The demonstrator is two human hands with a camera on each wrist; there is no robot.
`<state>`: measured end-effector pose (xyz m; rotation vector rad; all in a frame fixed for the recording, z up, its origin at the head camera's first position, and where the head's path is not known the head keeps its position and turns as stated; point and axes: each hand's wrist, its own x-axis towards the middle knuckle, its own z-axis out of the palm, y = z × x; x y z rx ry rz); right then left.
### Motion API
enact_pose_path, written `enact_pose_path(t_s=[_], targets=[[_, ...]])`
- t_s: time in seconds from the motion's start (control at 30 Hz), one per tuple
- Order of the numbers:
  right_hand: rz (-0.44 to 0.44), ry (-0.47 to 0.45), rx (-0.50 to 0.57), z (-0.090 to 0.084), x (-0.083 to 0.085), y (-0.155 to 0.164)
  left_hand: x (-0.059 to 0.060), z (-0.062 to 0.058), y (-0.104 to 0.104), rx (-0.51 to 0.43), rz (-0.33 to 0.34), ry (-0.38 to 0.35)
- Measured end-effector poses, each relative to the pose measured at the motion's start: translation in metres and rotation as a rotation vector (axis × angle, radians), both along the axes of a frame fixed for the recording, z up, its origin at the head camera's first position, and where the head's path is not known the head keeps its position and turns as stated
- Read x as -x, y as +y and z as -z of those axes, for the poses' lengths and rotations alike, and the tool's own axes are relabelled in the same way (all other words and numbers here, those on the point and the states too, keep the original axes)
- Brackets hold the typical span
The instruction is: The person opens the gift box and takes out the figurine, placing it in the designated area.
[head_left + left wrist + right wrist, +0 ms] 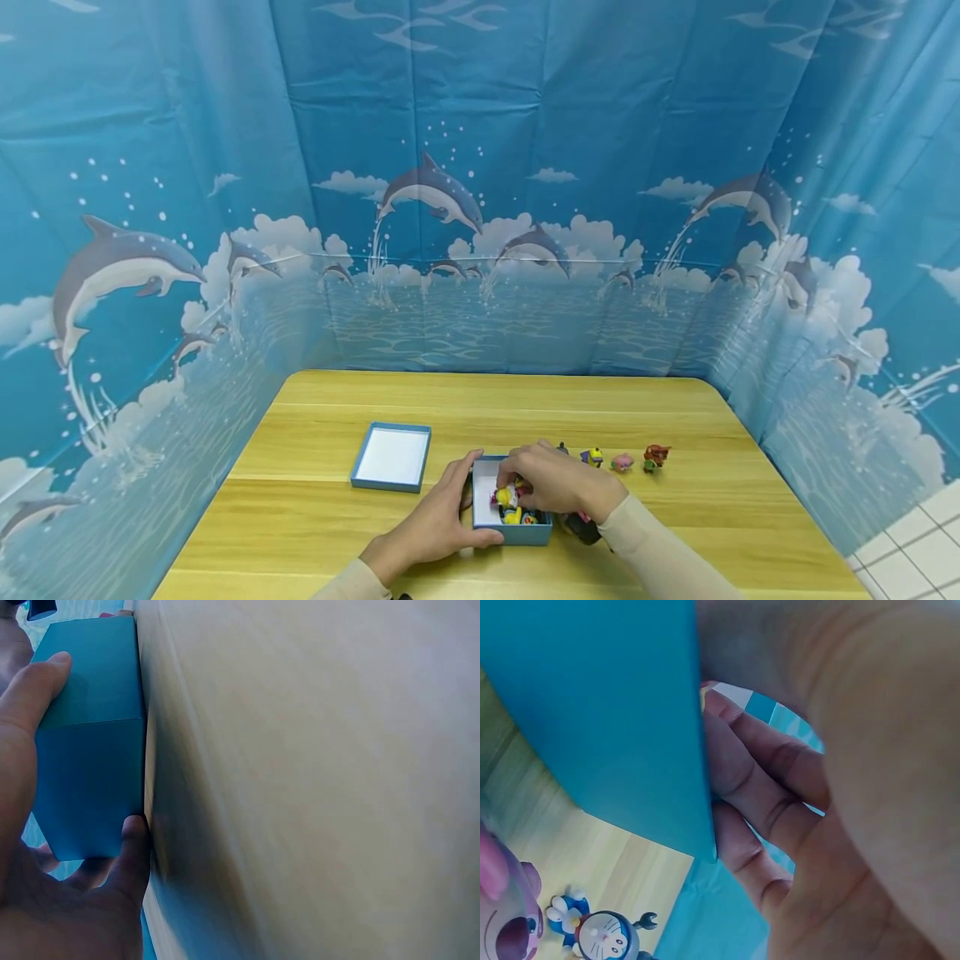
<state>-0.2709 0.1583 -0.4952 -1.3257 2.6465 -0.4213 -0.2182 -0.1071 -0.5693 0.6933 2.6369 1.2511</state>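
Observation:
A small blue box [525,532] stands open near the table's front edge with several little toy figures in it. My left hand [474,500] grips the box's left side, thumb at the front and fingers at the back; the left wrist view shows the same hold on the blue box [97,667]. My right hand [512,485] reaches into the box from the right. Its curled fingers [757,780] lie over the box wall [592,712] and pinch a yellow and pink figure [506,497].
The box's blue lid [392,457] lies upside down to the left on the wooden table [337,517]. Three small figures [622,462] stand in a row right of the box; a Doraemon figure [604,937] shows beside it. Blue dolphin curtains surround the table.

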Motion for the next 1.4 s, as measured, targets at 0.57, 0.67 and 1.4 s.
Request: enact_pose_path(t_s=[0.57, 0.67, 1.4], targets=[[0.014, -0.023, 0.063, 0.0021, -0.0023, 0.0041, -0.0007, -0.0002, 0.0006, 0.001, -0.002, -0.004], [0.026, -0.021, 0.068, 0.0017, -0.0036, 0.0048, -0.0010, -0.0007, 0.0008, 0.002, -0.001, -0.003], [0.068, -0.019, 0.103, 0.0051, -0.0079, 0.0077, -0.0017, -0.0004, 0.0010, 0.004, -0.001, -0.002]])
